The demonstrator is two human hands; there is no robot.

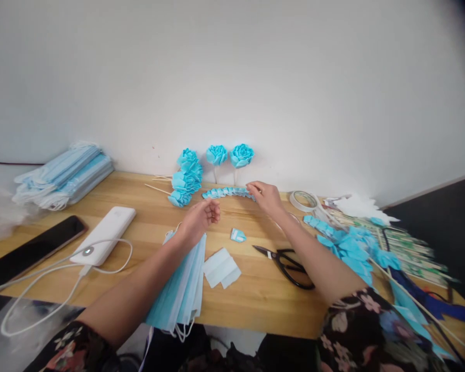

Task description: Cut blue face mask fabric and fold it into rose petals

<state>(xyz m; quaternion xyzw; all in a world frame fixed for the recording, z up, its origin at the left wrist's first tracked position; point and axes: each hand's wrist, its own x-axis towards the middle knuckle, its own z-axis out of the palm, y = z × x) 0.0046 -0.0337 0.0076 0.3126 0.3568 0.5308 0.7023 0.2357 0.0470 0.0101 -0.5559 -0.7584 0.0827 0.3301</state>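
A curved row of folded blue petal pieces (228,192) lies near the back of the table. My right hand (269,199) is at its right end, with thumb and fingertips pinched together; whether the row itself is between them is not clear. Close to the row's left end, my left hand (201,219) has its fingers curled closed, and what they may hold is hidden. A small folded blue-and-white piece (238,235) lies between my wrists. Nearer me are pale fabric pieces (222,268) and a stack of blue face masks (182,284) under my left forearm.
Blue flowers on sticks (242,156) stand or lie by the wall. Black-handled scissors (290,263) and a tape roll (303,200) are on the right, beside blue petals (349,248). Left are a power bank (110,232), cable, phone (34,250) and mask pile (67,175).
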